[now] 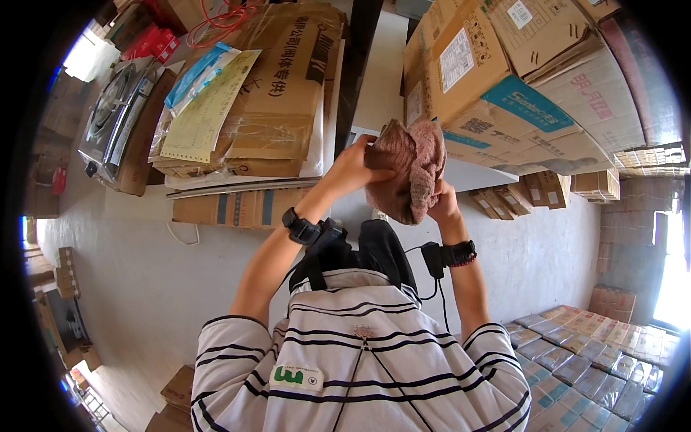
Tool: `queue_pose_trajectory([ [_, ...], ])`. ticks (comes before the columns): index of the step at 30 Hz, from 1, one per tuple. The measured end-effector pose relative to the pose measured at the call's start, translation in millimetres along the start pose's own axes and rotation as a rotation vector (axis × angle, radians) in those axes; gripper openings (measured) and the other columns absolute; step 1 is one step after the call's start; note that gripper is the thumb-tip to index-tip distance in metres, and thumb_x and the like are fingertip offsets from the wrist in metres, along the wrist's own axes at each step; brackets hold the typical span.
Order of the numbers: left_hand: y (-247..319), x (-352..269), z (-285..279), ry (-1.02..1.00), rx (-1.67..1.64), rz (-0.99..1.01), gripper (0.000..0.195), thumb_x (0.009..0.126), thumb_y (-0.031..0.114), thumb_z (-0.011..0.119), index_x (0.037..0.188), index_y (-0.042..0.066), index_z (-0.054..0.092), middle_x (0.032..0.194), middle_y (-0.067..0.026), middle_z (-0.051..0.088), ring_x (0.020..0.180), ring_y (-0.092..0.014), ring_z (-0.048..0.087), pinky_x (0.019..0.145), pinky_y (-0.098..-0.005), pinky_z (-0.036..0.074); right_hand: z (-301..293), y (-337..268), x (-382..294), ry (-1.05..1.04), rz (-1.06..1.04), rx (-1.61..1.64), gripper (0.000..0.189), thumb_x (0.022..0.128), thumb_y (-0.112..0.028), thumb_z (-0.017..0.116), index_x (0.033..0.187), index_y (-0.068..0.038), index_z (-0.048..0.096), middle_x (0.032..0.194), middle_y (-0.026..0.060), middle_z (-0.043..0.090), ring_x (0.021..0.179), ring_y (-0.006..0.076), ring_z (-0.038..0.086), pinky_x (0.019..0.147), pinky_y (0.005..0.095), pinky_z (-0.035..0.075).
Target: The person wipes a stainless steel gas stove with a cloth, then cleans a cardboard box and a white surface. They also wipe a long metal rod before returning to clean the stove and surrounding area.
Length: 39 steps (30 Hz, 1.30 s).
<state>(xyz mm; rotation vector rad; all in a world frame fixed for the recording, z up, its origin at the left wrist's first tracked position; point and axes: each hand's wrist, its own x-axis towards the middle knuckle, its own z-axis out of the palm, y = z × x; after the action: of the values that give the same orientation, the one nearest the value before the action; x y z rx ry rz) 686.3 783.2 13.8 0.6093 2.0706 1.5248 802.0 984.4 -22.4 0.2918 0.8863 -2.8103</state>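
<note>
A crumpled pinkish-brown cloth (405, 173), soiled in places, is held up in front of me between both hands. My left hand (359, 167) grips its left edge, with the thumb laid across the fabric. My right hand (444, 201) holds the lower right side, its fingers partly hidden by the cloth. Just beyond the cloth, to the right, stands a large cardboard box (459, 81) with a blue printed band. A flatter taped cardboard box (280, 102) lies to the left.
On the left box lie a yellow paper form (210, 119) and a blue plastic packet (197, 81). A gas cooktop (116, 108) stands farther left. Red cable (216, 27) is coiled at the back. Small cartons (545, 189) stand at right, and wrapped cartons (594, 356) fill the lower right floor.
</note>
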Motion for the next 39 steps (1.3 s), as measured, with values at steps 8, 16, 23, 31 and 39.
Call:
queue_pose_trajectory([
  [8,7,-2,-2,-0.159,-0.528,0.056,0.038,0.073,0.005,0.068,0.108,0.000,0.054,0.102,-0.0082,0.062,0.096,-0.017,0.056,0.088,-0.0277,0.040,-20,-21,-19,0.138,0.031,-0.392,0.050,0.075,-0.001,0.045,0.125,0.001,0.041,0.119,0.0128,0.052,0.109,0.0208,0.052,0.091,0.0326,0.044],
  [16,16,12,-20,-0.053,-0.625,0.020,0.028,0.084,0.005,0.057,0.112,0.005,0.053,0.103,-0.0054,0.060,0.099,-0.013,0.053,0.088,-0.0238,0.039,-17,-11,-43,0.036,-0.149,0.137,0.051,0.074,0.006,0.046,0.125,-0.001,0.042,0.119,0.0118,0.053,0.106,0.0233,0.054,0.086,0.0335,0.048],
  [23,-17,14,10,-0.142,-0.849,-0.109,0.028,0.092,0.012,0.046,0.119,0.006,0.049,0.107,-0.0046,0.058,0.102,-0.015,0.054,0.086,-0.0252,0.042,3,-15,-44,-0.040,-0.244,0.212,0.054,0.069,0.005,0.047,0.123,0.000,0.044,0.118,0.0144,0.054,0.109,0.0271,0.053,0.090,0.0386,0.046],
  [31,-47,2,20,-0.393,-0.777,-0.284,0.044,0.095,0.036,0.041,0.122,0.001,0.046,0.121,-0.0086,0.053,0.108,-0.017,0.053,0.090,-0.0307,0.042,62,-73,-45,0.347,-0.150,-0.322,0.032,0.068,0.006,0.044,0.099,0.003,0.052,0.093,0.0114,0.057,0.089,0.0240,0.057,0.078,0.0326,0.049],
  [39,12,-36,-6,-0.019,0.748,0.265,0.080,0.069,0.044,0.070,0.125,-0.005,0.041,0.122,-0.0275,0.047,0.115,-0.035,0.047,0.092,-0.0402,0.041,80,-98,-53,0.570,0.116,-0.312,0.017,0.070,0.005,0.048,0.087,0.003,0.053,0.091,0.0112,0.057,0.085,0.0226,0.058,0.079,0.0339,0.050],
])
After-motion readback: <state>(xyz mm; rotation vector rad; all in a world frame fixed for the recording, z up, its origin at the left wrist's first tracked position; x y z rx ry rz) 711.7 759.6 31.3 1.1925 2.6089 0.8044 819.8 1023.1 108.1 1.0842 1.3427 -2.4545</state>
